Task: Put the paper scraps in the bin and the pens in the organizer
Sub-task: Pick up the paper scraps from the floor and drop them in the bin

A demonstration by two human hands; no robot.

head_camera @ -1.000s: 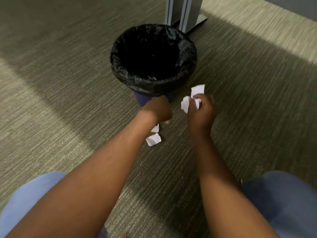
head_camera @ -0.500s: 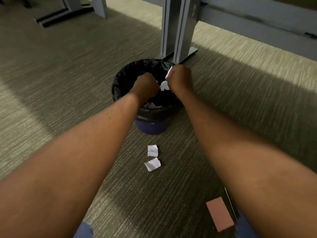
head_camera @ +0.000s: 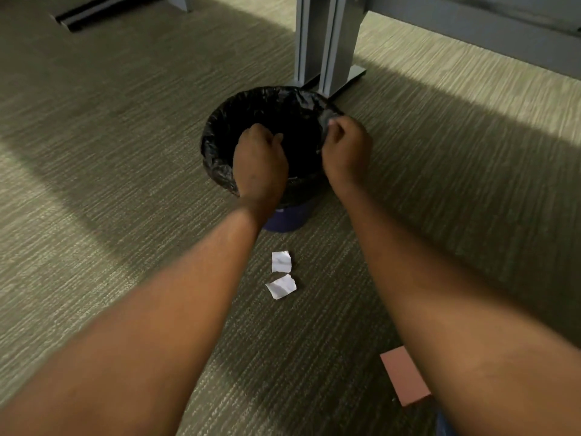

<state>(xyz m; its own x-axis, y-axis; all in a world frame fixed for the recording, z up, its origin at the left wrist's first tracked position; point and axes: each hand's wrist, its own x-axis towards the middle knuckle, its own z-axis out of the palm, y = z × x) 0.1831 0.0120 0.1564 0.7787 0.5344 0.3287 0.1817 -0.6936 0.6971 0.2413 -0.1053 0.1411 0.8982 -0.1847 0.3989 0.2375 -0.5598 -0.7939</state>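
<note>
The bin (head_camera: 217, 152), blue with a black liner, stands on the carpet by a grey desk leg. My left hand (head_camera: 259, 158) hangs over its mouth with the fingers curled down, and no paper shows in it. My right hand (head_camera: 345, 149) is at the bin's right rim, fingertips bunched against the liner; a small greyish bit there could be liner or paper. Two white paper scraps (head_camera: 281, 261) (head_camera: 281, 286) lie on the carpet just in front of the bin, between my forearms. No pens or organizer are in view.
A grey desk leg (head_camera: 327, 42) with a flat foot stands right behind the bin. A pink pad (head_camera: 404, 376) lies on the carpet at the lower right, beside my right forearm. Another frame foot (head_camera: 94, 11) sits at the far left.
Both hands rose from the floor to the bin with white scraps. The scraps seen between my hands half a second ago no longer show; my hands sit lower over the bin's mouth.
</note>
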